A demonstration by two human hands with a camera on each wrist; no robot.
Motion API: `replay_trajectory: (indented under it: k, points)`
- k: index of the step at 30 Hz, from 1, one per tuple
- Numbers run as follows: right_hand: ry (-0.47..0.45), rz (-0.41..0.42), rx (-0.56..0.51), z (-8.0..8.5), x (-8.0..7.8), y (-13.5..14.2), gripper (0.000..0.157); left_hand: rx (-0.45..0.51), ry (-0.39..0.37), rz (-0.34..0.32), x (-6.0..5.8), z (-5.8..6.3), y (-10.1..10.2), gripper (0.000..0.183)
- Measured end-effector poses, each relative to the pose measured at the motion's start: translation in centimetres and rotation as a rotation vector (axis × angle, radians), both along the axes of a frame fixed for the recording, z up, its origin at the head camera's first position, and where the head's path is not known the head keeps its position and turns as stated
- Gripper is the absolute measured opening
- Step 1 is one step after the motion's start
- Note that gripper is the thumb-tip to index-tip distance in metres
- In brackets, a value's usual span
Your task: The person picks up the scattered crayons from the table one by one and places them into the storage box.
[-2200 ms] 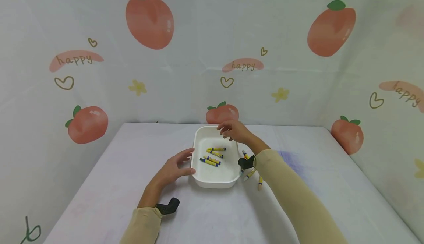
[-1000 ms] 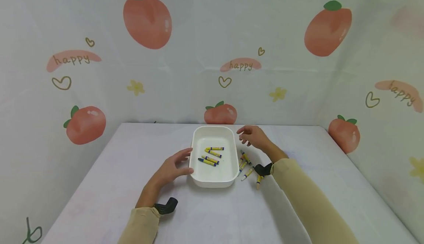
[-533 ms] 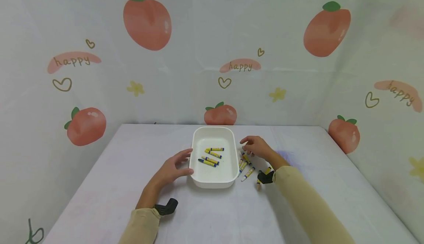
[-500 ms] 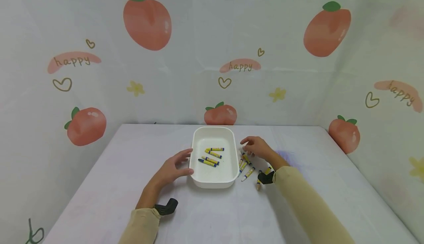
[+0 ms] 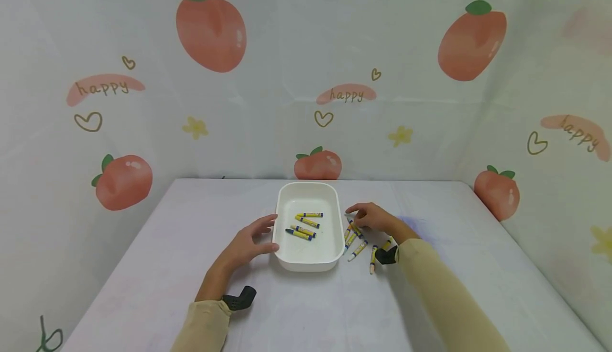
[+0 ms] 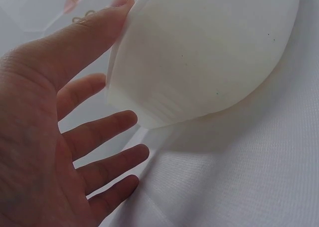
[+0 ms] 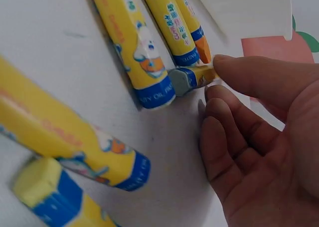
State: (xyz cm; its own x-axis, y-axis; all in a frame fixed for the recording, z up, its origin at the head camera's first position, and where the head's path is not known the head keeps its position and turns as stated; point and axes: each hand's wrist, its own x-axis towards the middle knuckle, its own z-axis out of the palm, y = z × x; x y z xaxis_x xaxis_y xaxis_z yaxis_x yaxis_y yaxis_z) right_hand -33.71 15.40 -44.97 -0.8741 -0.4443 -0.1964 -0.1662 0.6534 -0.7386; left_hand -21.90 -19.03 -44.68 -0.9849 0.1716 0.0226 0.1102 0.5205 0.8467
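Note:
My left hand (image 5: 247, 242) rests at the left side of a white plastic tray (image 5: 311, 265). In the left wrist view its thumb (image 6: 94, 35) touches the rim, and the other fingers are spread beside the wall. Right of the tray, my right hand (image 5: 374, 217) is low over a group of yellow-wrapped oil pastels. In the right wrist view, its thumb and fingers close around a grey-ended oil pastel (image 7: 193, 79), partly hidden by the hand. Several oil pastels (image 5: 306, 230) lie inside the tray.
Other oil pastels lie close together on the white cloth right of the tray, among them one with a pale tip (image 5: 357, 251) and another nearer me (image 5: 373, 260). A fruit-printed cloth wall (image 5: 268, 129) stands behind the table. Purple stains (image 5: 417, 226) mark the tabletop.
My right hand has gone from above the tray to its right side, then down to the pastels there, its fingers drawing together. The left hand and the tray keep their places.

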Motion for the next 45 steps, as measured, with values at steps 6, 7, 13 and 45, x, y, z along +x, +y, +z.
replay_trajectory:
  k: [6, 7, 13, 45]
  points:
    - [-0.033, 0.087, 0.016, 0.3, -0.2, 0.3, 0.044, 0.002, -0.003, 0.000, 0.2, 0.2, 0.1, 0.074]
    - [-0.040, 0.097, 0.019, 0.3, -0.2, 0.3, 0.044, 0.002, -0.002, 0.005, -0.1, -0.2, 0.0, 0.073]
    - [-0.051, 0.121, 0.043, 0.5, -0.2, 0.4, 0.042, 0.016, -0.007, 0.010, -0.4, -0.8, -0.1, 0.071]
    - [0.074, -0.086, -0.035, 0.0, 1.1, 0.1, 0.040, -0.025, 0.074, -0.015, -0.1, -0.4, -0.2, 0.071]
